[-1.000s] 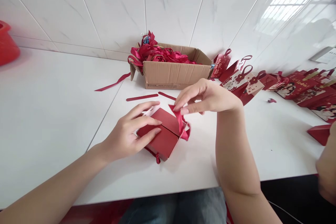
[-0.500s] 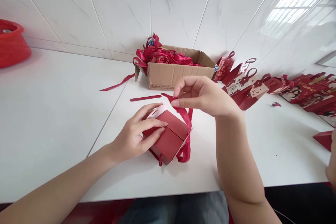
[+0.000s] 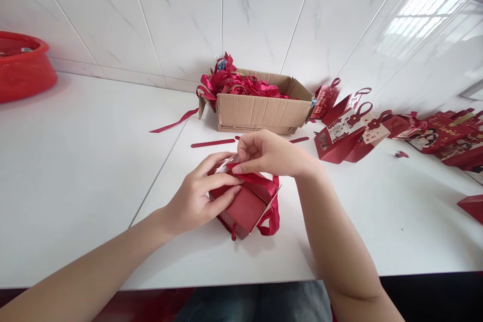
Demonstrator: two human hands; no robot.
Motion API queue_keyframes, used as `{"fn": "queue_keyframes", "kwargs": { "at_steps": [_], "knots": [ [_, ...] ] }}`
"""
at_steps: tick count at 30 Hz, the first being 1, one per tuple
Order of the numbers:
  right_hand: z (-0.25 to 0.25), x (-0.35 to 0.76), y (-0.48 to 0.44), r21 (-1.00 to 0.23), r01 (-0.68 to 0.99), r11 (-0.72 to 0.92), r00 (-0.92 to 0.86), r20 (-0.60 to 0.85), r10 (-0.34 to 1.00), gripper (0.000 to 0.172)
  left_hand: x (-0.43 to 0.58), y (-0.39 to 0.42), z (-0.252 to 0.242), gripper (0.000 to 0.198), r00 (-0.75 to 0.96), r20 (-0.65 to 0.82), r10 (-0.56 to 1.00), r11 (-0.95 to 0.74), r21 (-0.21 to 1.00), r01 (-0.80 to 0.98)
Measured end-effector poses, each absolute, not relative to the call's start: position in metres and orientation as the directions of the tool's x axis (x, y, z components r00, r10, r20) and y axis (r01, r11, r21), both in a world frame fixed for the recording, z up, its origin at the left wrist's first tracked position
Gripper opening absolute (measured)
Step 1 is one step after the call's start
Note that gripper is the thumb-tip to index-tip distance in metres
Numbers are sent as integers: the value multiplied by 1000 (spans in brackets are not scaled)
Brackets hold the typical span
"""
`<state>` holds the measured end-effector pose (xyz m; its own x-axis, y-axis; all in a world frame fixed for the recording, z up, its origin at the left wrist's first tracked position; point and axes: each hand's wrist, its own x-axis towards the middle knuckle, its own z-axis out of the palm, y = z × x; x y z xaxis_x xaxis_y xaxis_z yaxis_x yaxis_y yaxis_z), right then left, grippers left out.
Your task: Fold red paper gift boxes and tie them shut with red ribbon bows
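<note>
The left hand (image 3: 204, 193) lies palm down, with its fingers stretched out flat and a little spread. The right hand (image 3: 269, 153) sits just behind it, fingers curled, thumb and first finger pinched tight together. Both bare arms reach forward, and the two hands nearly touch.

Red gift box (image 3: 247, 209): in front of the cardboard box (image 3: 260, 110); its left part is hidden under the left hand (image 3: 199, 196).
Ribbon (image 3: 272, 216): its end is hidden in the pinched fingers (image 3: 241, 167) of the right hand (image 3: 269, 153).
Red basin (image 3: 22, 68): far left of the cardboard box, cut off by the frame's edge.
Gift bags (image 3: 441, 136): right of the cardboard box; the row runs off the edge and its printed pictures are too small to tell.
Box label (image 3: 241, 127): print on the cardboard box is too small to read.
</note>
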<state>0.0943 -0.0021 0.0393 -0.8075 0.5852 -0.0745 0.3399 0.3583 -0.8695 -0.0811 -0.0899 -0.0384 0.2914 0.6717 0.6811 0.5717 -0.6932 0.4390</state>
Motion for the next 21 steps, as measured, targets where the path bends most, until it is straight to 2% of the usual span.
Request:
{"fn": "queue_keyframes", "kwargs": {
  "at_steps": [5, 18, 21],
  "knots": [
    [37, 96, 0, -884, 322, 338, -797, -61, 601, 27, -83, -91, -40, 20, 297, 685, 666, -701, 437, 563],
    [41, 94, -6, -852, 370, 371, -751, -39, 659, 16, -83, -92, -38, 21, 315, 675, 667, -708, 444, 548],
    [41, 94, -6, -866, 364, 343, -741, -46, 670, 18, -83, -92, -37, 21, 318, 671, 670, -707, 445, 550]
  ]
}}
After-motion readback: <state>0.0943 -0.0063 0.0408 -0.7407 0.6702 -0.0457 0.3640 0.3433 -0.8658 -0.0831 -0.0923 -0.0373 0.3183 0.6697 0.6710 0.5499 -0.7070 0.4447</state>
